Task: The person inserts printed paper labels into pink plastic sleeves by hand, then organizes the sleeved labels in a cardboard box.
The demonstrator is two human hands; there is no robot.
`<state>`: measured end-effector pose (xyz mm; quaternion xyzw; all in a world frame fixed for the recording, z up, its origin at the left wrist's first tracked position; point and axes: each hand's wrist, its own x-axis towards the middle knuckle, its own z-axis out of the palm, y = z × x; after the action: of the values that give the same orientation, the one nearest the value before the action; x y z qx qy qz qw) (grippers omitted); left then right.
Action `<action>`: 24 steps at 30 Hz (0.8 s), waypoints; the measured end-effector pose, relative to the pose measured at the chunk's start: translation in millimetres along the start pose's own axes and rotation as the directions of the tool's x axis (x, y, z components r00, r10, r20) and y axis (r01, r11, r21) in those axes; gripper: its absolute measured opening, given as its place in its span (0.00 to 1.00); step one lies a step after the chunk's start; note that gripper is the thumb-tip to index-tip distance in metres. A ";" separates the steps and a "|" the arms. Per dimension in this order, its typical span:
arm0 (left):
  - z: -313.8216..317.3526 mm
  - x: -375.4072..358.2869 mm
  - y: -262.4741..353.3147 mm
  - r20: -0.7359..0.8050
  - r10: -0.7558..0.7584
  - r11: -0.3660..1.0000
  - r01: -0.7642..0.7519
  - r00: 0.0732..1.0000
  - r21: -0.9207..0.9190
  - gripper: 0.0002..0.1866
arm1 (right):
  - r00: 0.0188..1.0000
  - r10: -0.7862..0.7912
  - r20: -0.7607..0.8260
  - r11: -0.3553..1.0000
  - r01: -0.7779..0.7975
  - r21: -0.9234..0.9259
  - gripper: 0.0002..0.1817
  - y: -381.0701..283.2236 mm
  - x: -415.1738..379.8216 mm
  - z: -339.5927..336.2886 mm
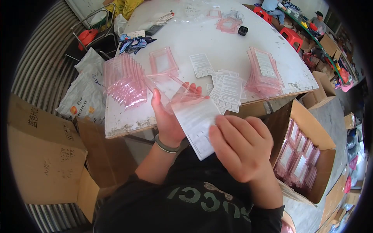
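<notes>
My left hand [169, 116], with a bracelet at the wrist, is curled round a clear pouch with pink edges [171, 87]. My right hand [243, 145] pinches the right edge of a white printed card [199, 126], whose upper end lies at the pouch. Whether the card's end is inside the pouch is unclear. Just beyond my hands, loose printed cards [227, 91] lie on the white table [217, 46]. A fanned stack of pink pouches [124, 79] is on the left, with another pouch [164, 61] beside it. A stack with a card on top [266, 72] stands on the right.
An open carton [324, 165] at the right holds rows of filled pink pouches. Large cardboard boxes [42, 143] and a white sack [85, 91] are at the left. A small black object [243, 30] sits far back. Two people are at a green bench, top right, near red stools [290, 38].
</notes>
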<state>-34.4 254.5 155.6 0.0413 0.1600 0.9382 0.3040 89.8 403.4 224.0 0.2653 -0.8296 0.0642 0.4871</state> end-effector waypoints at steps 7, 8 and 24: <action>-4.5 -1.8 3.0 0.146 -0.011 0.998 0.021 0.989 -0.067 0.57 | 0.994 0.007 -0.108 0.998 0.000 0.064 0.20 -3.8 -2.6 10.6; -4.0 -2.4 2.6 0.147 0.001 0.998 0.009 0.989 -0.069 0.57 | 0.996 0.021 -0.088 0.997 -0.015 0.075 0.20 -3.0 -5.3 13.8; -26.1 -15.5 -26.8 0.330 -0.008 0.972 -0.070 0.944 0.223 0.50 | 0.971 0.037 0.238 0.990 -0.002 -0.144 0.10 0.1 1.6 26.8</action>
<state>-11.5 258.7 122.5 0.2350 0.2146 0.8977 0.3048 68.4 393.1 211.5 0.2272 -0.8875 -0.0232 0.4002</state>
